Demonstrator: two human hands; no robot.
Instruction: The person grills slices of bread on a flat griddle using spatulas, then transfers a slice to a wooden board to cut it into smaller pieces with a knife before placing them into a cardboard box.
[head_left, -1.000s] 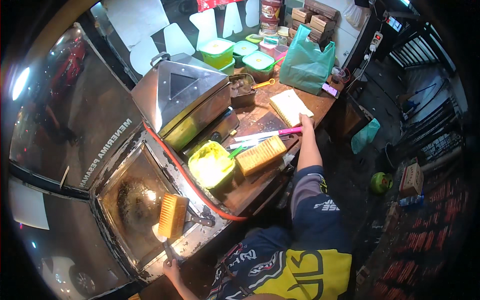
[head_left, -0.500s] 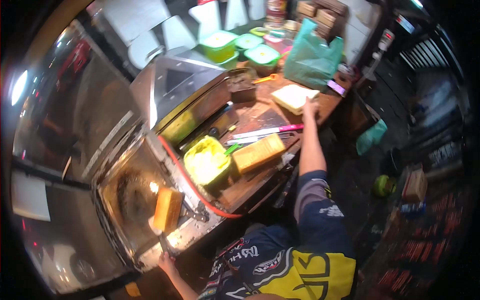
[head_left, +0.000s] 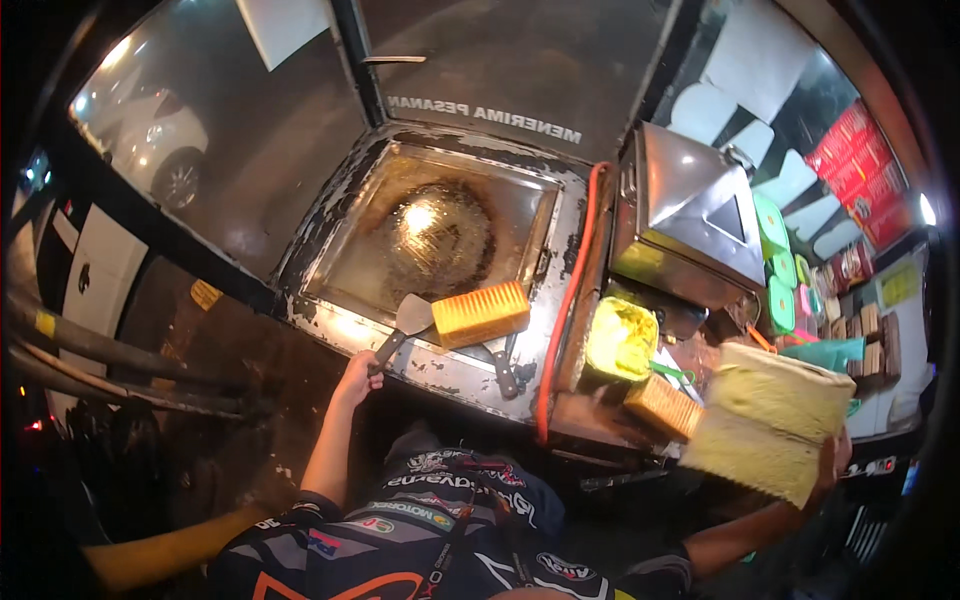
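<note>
My left hand [head_left: 362,380] is closed round the dark handle of a flat spatula [head_left: 414,314]. The blade of the spatula meets the left end of a browned bread loaf [head_left: 481,315], which lies on the near edge of the griddle [head_left: 430,235]. A second tool's dark handle [head_left: 503,372] pokes out from beneath that loaf. Off to the right, my right hand [head_left: 835,455] grips an opened slab of bread [head_left: 770,415] by its edge. The slab hangs unfolded in two halves, pale yellow on the face that shows; most of my right fingers are behind it.
Right of an orange hose [head_left: 570,315] stand a tub of yellow spread [head_left: 621,340] and another loaf [head_left: 664,405]. Behind them is a metal box with a peaked lid [head_left: 690,215]. Green-lidded containers [head_left: 771,222] line the far right. Glass panels surround the griddle.
The view has swung left toward the griddle. My right hand has lifted the bread slab off the counter, and it now hangs open. My left hand still holds the spatula at the loaf.
</note>
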